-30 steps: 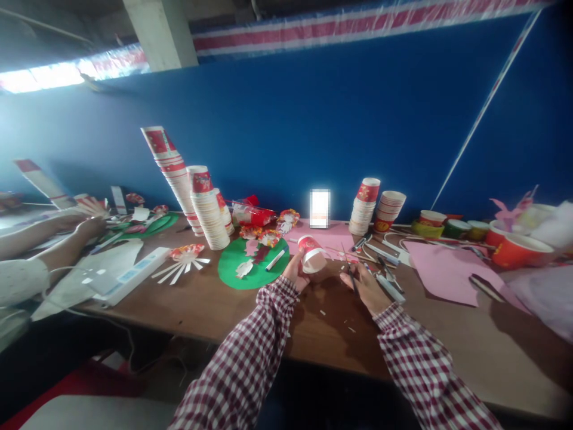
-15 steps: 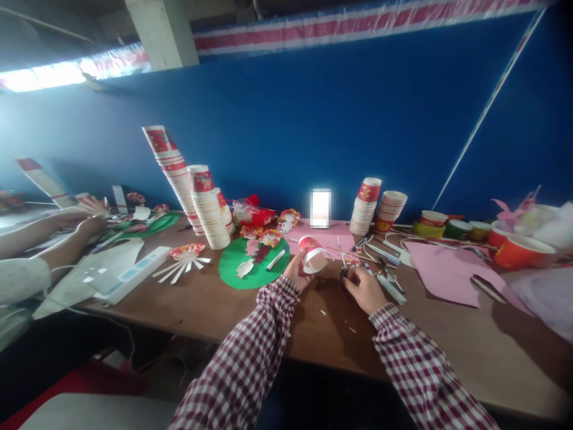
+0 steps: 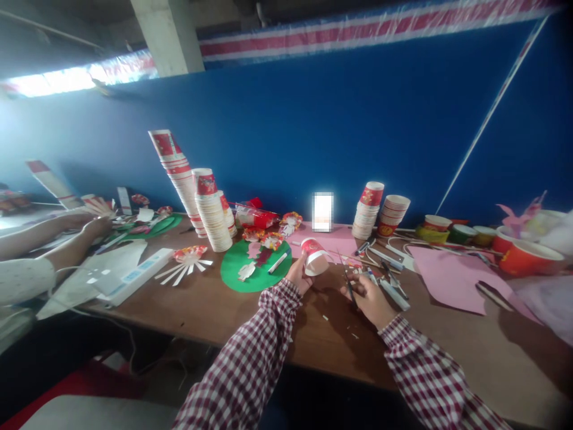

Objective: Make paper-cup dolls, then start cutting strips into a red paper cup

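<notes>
My left hand (image 3: 299,276) is closed round a red and white paper cup (image 3: 314,257), tilted on its side above the brown table (image 3: 322,346). Part of the cup's wall looks cut. To the right, my right hand (image 3: 367,298) is closed on dark-handled scissors (image 3: 350,285), with the thin blades pointing up and away. A gap separates the scissors from the cup. Small white scraps lie on the table between and below my hands. Left of my left hand is a green paper circle (image 3: 233,275) bearing cutouts and a marker (image 3: 277,263).
Tall paper cup stacks (image 3: 212,215) stand behind the green circle, shorter ones (image 3: 367,212) at back right. A cut cup (image 3: 188,257) lies near a white power strip (image 3: 138,275). Pink paper (image 3: 443,278) and orange bowls (image 3: 528,260) are right. Another person's hands (image 3: 96,227) work at left.
My right hand has moved slightly right and nearer to me, and the scissors have turned in it. The cup is still in my left hand. The whole view has shifted a little.
</notes>
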`<state>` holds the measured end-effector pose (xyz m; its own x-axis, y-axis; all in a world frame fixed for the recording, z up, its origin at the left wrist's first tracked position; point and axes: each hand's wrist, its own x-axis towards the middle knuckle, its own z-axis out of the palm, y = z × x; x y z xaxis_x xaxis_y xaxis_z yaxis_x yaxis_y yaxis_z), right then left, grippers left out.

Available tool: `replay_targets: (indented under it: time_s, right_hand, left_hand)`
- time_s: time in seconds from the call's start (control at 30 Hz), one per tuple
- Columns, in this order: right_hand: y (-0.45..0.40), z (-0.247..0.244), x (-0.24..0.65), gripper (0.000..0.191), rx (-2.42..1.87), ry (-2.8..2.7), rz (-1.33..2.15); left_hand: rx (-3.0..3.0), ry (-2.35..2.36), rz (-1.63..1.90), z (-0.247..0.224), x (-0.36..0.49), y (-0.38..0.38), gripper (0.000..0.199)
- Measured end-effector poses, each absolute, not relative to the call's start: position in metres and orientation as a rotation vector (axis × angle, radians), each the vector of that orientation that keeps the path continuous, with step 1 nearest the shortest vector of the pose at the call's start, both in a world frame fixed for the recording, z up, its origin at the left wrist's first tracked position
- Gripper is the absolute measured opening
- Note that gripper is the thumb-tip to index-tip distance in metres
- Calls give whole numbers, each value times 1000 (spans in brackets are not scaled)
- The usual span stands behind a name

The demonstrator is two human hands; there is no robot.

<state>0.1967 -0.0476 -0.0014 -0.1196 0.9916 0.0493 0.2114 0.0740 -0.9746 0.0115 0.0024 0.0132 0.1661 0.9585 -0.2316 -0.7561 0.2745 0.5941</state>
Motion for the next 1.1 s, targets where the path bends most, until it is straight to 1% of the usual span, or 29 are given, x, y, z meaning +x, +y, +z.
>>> replay_targets:
  time_s: [0.1,0.27,0.5,0.83,1.0,1.1]
  right_hand:
    - [-51,0,195,43,-1241,-1463,1129]
    - [-52,-1,190,42,-1190,-1487,1071]
    - [-53,-3,187,48,-1194,-1442,1131]
    - [-56,2,187,45,-1197,-1508,1126]
    - [-60,6,185,42,-1139,-1520,1189]
    - [-60,4,185,39,-1126,-1572,1167]
  left_hand:
    - [412,644,1248,12,12,2,39]
    - [388,597,1218,8,12,3,34]
    - [331,578,1204,9,10,2,35]
    - [290,599,1268,9,11,3,24]
    - [388,588,1305,7,10,6,28]
    - [404,608,1316,5,10,7,29]
